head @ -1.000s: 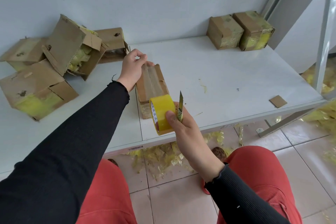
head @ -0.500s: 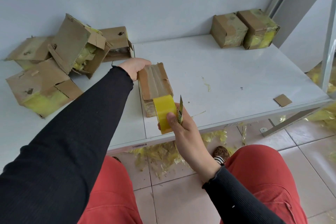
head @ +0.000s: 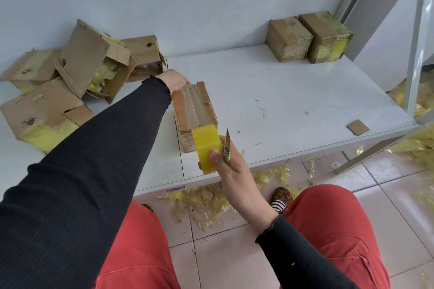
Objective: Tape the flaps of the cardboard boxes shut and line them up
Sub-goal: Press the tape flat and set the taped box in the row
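Tape (head: 196, 103) spans worn brown box (head: 182, 110) lengthwise.

Your left hand (head: 175, 81) has dropped from the top of the cardboard box (head: 193, 110) to its far end, fingers now curled over that edge, while your right hand (head: 231, 166) has drawn the tape roll (head: 206, 148) down against the near face

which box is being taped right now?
The box at the table's front middle, between both hands; the others sit piled far left or paired far right.
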A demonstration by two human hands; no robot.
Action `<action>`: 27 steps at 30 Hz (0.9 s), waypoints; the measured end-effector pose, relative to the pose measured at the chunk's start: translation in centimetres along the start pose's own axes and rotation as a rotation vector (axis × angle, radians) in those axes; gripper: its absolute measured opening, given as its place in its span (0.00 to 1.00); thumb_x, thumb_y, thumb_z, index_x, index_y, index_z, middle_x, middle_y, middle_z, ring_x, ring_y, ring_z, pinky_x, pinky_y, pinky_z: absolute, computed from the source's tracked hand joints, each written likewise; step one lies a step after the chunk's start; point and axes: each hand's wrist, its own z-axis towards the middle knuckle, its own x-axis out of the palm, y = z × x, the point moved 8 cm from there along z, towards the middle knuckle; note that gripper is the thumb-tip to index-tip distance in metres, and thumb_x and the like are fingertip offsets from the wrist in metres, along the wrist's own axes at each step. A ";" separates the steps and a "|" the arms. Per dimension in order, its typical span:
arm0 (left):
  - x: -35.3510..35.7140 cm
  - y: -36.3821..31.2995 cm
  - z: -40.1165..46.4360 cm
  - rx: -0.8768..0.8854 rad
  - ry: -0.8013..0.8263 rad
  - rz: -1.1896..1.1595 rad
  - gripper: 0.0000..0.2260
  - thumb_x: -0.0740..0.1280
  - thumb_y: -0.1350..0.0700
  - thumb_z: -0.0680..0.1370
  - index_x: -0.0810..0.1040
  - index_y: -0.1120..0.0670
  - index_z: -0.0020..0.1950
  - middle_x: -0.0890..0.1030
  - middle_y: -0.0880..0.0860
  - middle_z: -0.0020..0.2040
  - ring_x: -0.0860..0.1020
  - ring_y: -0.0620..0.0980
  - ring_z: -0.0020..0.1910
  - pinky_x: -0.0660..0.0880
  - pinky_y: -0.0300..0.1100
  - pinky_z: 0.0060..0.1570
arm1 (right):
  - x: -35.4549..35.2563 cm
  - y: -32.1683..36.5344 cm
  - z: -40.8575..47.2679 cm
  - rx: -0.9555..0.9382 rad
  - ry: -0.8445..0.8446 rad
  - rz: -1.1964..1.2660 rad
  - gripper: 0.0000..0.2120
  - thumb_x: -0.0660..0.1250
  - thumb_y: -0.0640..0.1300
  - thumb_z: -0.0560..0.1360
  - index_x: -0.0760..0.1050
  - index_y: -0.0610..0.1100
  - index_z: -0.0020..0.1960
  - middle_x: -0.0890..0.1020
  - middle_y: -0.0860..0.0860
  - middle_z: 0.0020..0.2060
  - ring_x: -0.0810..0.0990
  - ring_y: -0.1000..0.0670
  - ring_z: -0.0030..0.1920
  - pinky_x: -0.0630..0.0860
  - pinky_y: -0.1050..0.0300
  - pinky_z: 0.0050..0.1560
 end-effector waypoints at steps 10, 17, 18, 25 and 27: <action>-0.4 -2.3 -4.3 0.453 -0.141 0.381 0.28 0.57 0.35 0.81 0.73 0.57 0.34 0.72 0.54 0.31 0.71 0.53 0.31 0.70 0.48 0.37 | 0.2 -0.3 -0.1 -0.009 -0.023 -0.037 0.10 0.57 0.48 0.87 0.73 0.47 0.63 0.82 0.49 0.50 0.81 0.44 0.54 0.77 0.54 0.58; 1.9 -2.0 -4.4 0.383 -0.227 0.584 0.36 0.51 0.27 0.80 0.80 0.58 0.47 0.82 0.54 0.46 0.78 0.56 0.47 0.68 0.47 0.38 | 0.5 -1.5 -1.3 0.050 -0.082 -0.073 0.21 0.56 0.58 0.85 0.70 0.45 0.70 0.80 0.41 0.59 0.79 0.38 0.61 0.74 0.35 0.65; 1.9 -1.9 -4.2 0.370 -0.215 0.552 0.37 0.51 0.26 0.79 0.80 0.59 0.47 0.82 0.54 0.45 0.79 0.55 0.47 0.68 0.46 0.37 | 0.4 -2.0 -1.7 0.053 -0.092 -0.071 0.19 0.56 0.57 0.84 0.71 0.46 0.66 0.79 0.38 0.54 0.79 0.35 0.56 0.75 0.33 0.60; 1.8 -1.7 -3.6 0.338 -0.176 0.487 0.32 0.52 0.23 0.76 0.64 0.51 0.33 0.71 0.50 0.31 0.74 0.52 0.33 0.62 0.45 0.32 | 0.0 -3.5 -0.8 0.200 -0.082 -0.144 0.10 0.55 0.51 0.85 0.69 0.47 0.51 0.79 0.32 0.46 0.79 0.31 0.48 0.76 0.32 0.50; 1.7 -1.7 -3.3 0.322 -0.154 0.491 0.32 0.52 0.22 0.75 0.61 0.51 0.32 0.68 0.50 0.29 0.72 0.53 0.30 0.61 0.45 0.32 | 0.1 -3.4 0.4 0.253 -0.060 -0.147 0.11 0.56 0.52 0.84 0.70 0.45 0.54 0.81 0.34 0.48 0.82 0.32 0.49 0.79 0.31 0.52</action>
